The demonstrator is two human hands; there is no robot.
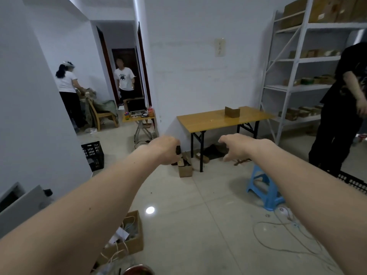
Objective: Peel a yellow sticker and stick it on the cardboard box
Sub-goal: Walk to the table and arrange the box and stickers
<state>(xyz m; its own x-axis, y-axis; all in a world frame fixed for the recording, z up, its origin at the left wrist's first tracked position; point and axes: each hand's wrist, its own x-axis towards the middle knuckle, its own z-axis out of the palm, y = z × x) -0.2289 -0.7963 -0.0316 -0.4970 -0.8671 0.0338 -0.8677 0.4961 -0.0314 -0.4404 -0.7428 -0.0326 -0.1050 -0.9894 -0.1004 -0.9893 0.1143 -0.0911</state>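
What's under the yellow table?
Under the table, black folding legs, dark clutter and a small box lie on the floor. The right hand covers part of it.

A wooden folding table (214,120) with black legs stands against the white wall. A small cardboard box (232,112) sits upright on its top, toward the rear right. A small pale speck lies near the top's centre; its nature cannot be determined. The table stands on a glossy tiled floor (198,205).

Glossy wood table (208,120), cardboard box (232,112)
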